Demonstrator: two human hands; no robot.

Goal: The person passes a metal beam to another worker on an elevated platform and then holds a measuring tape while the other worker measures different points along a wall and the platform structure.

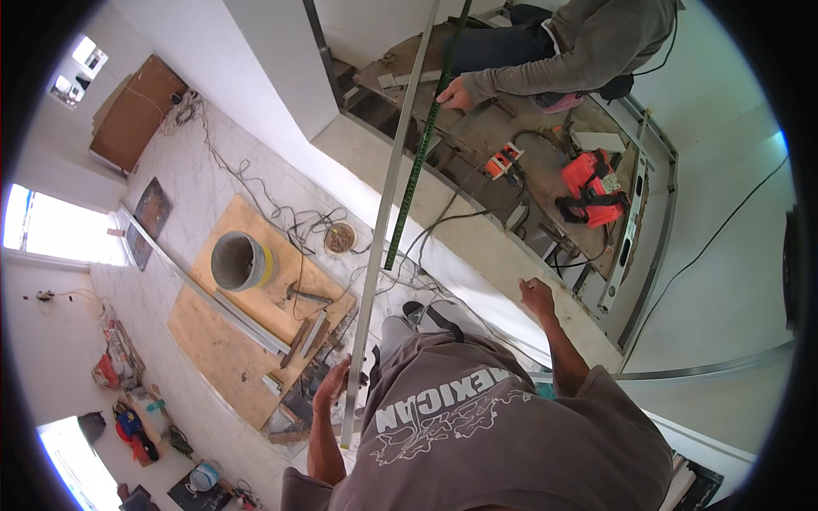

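Observation:
My left hand (331,387) is closed around the lower part of a long, thin metal bar (380,230), which slants up past the top edge of the view. Over the pale ledge (494,247), my right hand (537,298) is curled into a fist; whatever it may hold is hidden. Beside the bar runs a green, marked measuring strip (415,175), its lower end hanging free. A co-worker's hand (456,94) grips that strip from beyond the ledge.
Past the ledge are a red tool bag (592,187), an orange tool (503,160) and a spirit level (629,247). On the left floor, a plywood sheet (200,319) carries a bucket (241,262), a hammer (308,295) and metal lengths. Cables (256,179) trail across the tiles.

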